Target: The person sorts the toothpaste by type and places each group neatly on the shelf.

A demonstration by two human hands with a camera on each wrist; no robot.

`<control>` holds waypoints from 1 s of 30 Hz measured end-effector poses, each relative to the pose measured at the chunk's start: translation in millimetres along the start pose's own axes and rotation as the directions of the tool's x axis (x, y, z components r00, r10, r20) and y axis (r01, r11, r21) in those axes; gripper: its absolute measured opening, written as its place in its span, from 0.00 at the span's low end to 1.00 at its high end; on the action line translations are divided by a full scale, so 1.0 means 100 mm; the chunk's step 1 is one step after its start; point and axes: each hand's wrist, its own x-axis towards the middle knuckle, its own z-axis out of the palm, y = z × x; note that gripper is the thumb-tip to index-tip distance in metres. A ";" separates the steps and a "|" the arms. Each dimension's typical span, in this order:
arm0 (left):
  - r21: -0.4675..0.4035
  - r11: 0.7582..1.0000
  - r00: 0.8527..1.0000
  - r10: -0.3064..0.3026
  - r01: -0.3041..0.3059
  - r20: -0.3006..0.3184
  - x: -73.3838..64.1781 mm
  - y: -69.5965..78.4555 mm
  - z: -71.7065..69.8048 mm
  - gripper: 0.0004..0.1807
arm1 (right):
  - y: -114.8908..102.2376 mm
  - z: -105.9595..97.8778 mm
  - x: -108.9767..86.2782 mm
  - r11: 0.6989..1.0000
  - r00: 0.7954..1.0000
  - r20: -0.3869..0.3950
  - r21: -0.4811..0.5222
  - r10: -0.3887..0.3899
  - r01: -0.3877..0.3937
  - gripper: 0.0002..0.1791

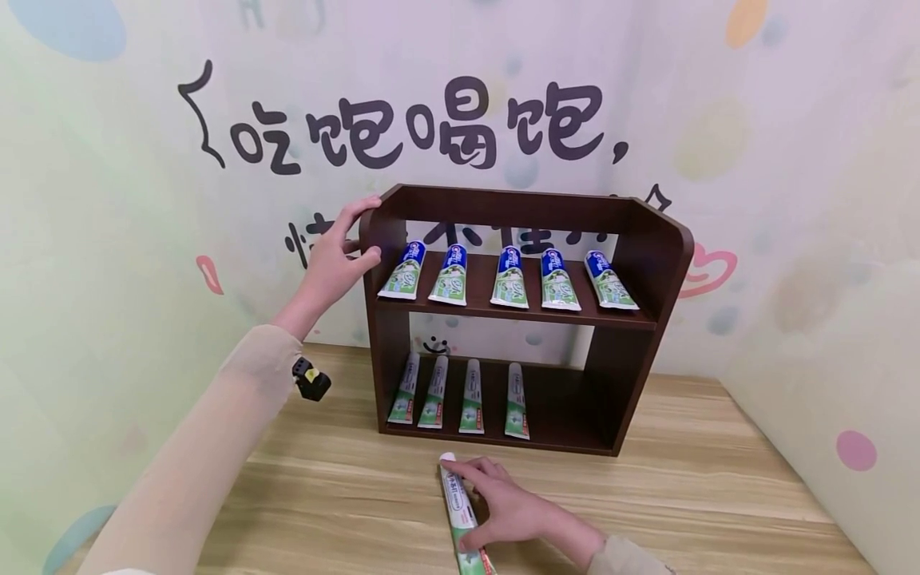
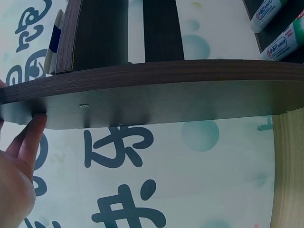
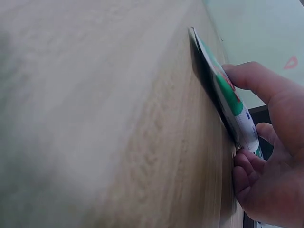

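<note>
My left hand (image 1: pixel 339 259) holds the left side panel of a dark brown two-tier shelf (image 1: pixel 513 314) near its top. In the left wrist view, fingers (image 2: pixel 32 137) press the panel's outer face. In front of the shelf, my right hand (image 1: pixel 506 507) holds a white and green toothpaste tube (image 1: pixel 460 507) between thumb and fingers. The right wrist view shows this toothpaste tube (image 3: pixel 232 97) tilted close to the tabletop, its crimped end slightly raised. Several blue, white and green toothpaste tubes (image 1: pixel 510 279) lie in a row on the upper tier.
On the lower tier lie several grey-white and green toothpaste tubes (image 1: pixel 472 399), toward the left and middle. The shelf stands on a wood-grain table (image 1: pixel 690 479), near a patterned wall (image 1: pixel 460 48) with black lettering. A small black device (image 1: pixel 311 379) sits at my left wrist.
</note>
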 end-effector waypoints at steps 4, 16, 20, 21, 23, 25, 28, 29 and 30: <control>-0.002 1.000 1.000 0.001 -0.001 -0.003 -0.01 0.00 0.00 0.31 | -0.01 0.01 0.01 1.000 1.000 -0.002 -0.013 0.004 -0.004 0.54; -0.007 1.000 1.000 0.004 -0.004 0.002 -0.01 -0.02 -0.01 0.31 | -0.02 0.02 0.01 1.000 1.000 0.006 0.003 0.021 -0.021 0.54; -0.006 1.000 1.000 0.002 -0.002 0.001 0.01 -0.03 0.00 0.31 | -0.01 0.01 0.02 1.000 1.000 0.008 0.005 0.029 -0.029 0.55; -0.008 1.000 1.000 0.002 -0.002 0.002 0.01 -0.03 0.00 0.31 | 0.00 0.01 0.02 1.000 0.999 0.008 0.004 0.031 -0.031 0.55; -0.013 1.000 1.000 0.004 -0.004 0.005 0.01 -0.03 0.00 0.31 | 0.00 0.01 0.02 0.999 0.999 0.007 0.002 0.033 -0.033 0.55; -0.016 1.000 1.000 0.006 -0.006 0.007 0.01 -0.02 0.01 0.31 | 0.00 0.01 0.02 0.999 0.999 0.009 0.005 0.034 -0.034 0.55; -0.009 1.000 1.000 0.004 -0.004 0.007 0.01 -0.01 0.00 0.31 | 0.00 0.01 0.02 0.999 0.999 0.006 0.006 0.033 -0.033 0.55; -0.006 1.000 1.000 0.001 -0.001 0.006 0.01 -0.01 0.00 0.31 | 0.00 0.01 0.02 0.999 0.999 0.004 0.003 0.032 -0.032 0.55; -0.001 1.000 1.000 -0.003 0.003 0.005 0.00 -0.01 -0.01 0.31 | 0.00 0.01 0.03 1.000 1.000 0.003 0.003 0.031 -0.031 0.55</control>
